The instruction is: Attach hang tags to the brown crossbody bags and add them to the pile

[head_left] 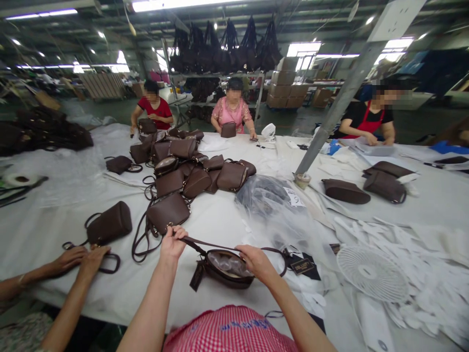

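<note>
The left hand pinches a dark strap between thumb and fingers, above and to the left of the open bag. The right hand pinches the same strap at the right side of the open bag, its fingers partly hidden. The strap runs nearly straight between the hands; the open bag lies on the table directly in front of the person, mouth upward, with pale material showing inside. A dark tag hangs at its left end. Risk noted: a hard pull on the strap could tip the open bag, as neither hand appears to steady its body, and the tag could catch under it. Just beyond the left hand, up and left of the open bag, lies a closed bag with a loose strap loop; that loop could snag the fingers and drag it along. To the right of the open bag are black cards, which a sweep of the right forearm could scatter, then a white fan. Well to its left, a co-worker's hands rest at another bag. Beyond it stand a heap of brown bags and a plastic sack.
</note>
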`<state>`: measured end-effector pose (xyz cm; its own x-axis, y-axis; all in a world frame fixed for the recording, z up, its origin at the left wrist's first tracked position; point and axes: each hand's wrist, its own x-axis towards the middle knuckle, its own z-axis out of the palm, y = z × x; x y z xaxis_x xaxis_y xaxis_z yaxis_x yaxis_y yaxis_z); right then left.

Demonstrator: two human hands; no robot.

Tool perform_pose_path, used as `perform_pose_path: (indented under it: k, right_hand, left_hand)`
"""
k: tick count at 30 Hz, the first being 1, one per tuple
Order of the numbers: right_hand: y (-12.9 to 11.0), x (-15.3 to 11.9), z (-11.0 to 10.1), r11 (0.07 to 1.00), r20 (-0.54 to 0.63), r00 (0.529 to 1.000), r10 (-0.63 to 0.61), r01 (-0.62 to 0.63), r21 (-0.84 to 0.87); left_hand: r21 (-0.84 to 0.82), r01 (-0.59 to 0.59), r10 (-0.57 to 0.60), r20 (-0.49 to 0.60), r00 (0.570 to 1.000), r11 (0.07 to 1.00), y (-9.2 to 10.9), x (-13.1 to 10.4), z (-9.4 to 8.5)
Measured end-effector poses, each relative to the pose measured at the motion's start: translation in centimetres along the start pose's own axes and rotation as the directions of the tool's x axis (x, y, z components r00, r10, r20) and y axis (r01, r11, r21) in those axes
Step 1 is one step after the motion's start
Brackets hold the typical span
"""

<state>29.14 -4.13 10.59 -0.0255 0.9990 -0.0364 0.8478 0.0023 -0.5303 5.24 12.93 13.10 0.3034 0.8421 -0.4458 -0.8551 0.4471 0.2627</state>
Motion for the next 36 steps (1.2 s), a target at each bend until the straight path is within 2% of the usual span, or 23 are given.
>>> perform_pose_path:
  k: [3,5,7,10,13,15,17,20,22,25,27,28,30,32,34,36]
  right_hand:
    - [0.9,-0.6,-1.3,0.999,0.006,0.999,-0.035,0.035,0.009]
    - [0.0,0.0,-2.6,0.995,0.019,0.999,-0.044,0.045,-0.091]
    - [-1.7,1.2,-3.8,0.978,0.036,0.999,-0.034,0.040,-0.207]
    - [-4.4,3.4,-4.9,0.943,0.048,0.999,0.007,0.009,-0.331]
    - [-5.6,4.5,-5.2,0.939,0.024,0.999,0.024,-0.014,-0.343]
    - [-5.1,4.4,-5.4,0.950,0.023,0.999,0.023,-0.014,-0.312]
    - [-3.8,4.0,-6.0,0.954,0.043,0.999,0.024,-0.010,-0.301]
    - [-1.6,3.1,-7.1,0.926,0.030,0.994,0.100,-0.083,-0.368]
    - [-0.9,2.8,-7.3,0.893,-0.014,0.987,0.161,-0.152,-0.425]
    - [-2.0,2.7,-5.8,0.888,-0.016,0.994,0.112,-0.108,-0.448]
    - [-3.4,2.8,-4.0,0.900,0.026,0.999,0.044,-0.028,-0.435]
    - [-4.1,3.0,-3.0,0.905,0.048,0.999,0.019,0.003,-0.426]
    - [-5.2,3.3,-1.4,0.914,0.081,0.997,-0.004,0.036,-0.405]
    - [-6.0,3.6,-0.5,0.929,0.084,0.996,0.000,0.031,-0.370]
    - [-6.3,3.7,-0.3,0.950,0.077,0.997,0.001,0.023,-0.313]
    - [-5.9,3.5,-0.8,0.964,0.083,0.996,-0.014,0.035,-0.262]
  left_hand:
    - [0.262,0.053,-0.073,0.065,0.995,0.964,0.1,-0.3,0.6]
    - [0.526,0.117,-0.200,0.104,0.974,0.843,-1.4,-0.9,1.5]
    - [0.727,0.163,-0.341,0.104,0.934,0.667,-3.8,-1.5,2.5]
    - [0.855,0.186,-0.486,0.086,0.870,0.485,-7.4,-2.3,3.5]
    - [0.911,0.149,-0.530,0.085,0.844,0.384,-9.2,-2.8,3.4]
    - [0.937,0.129,-0.557,0.080,0.827,0.326,-8.9,-3.1,3.0]
    - [0.961,0.074,-0.559,0.092,0.824,0.267,-7.7,-3.4,2.5]
    - [0.981,-0.057,-0.488,0.142,0.861,0.185,-5.6,-3.3,1.8]
    - [0.975,-0.035,-0.410,0.126,0.904,0.221,-5.0,-2.9,1.3]
    - [0.873,0.086,-0.296,0.069,0.953,0.481,-5.8,-2.3,0.8]
    - [0.752,0.142,-0.275,0.055,0.960,0.644,-6.9,-2.0,0.7]
    - [0.699,0.168,-0.282,0.050,0.958,0.695,-7.5,-2.0,0.7]
    - [0.631,0.230,-0.329,0.043,0.943,0.741,-8.5,-2.1,0.6]
    - [0.609,0.263,-0.364,0.045,0.930,0.748,-9.3,-2.2,0.5]
    - [0.593,0.277,-0.377,0.049,0.925,0.756,-9.5,-2.1,0.3]
    - [0.530,0.275,-0.352,0.047,0.935,0.802,-8.7,-1.7,0.4]
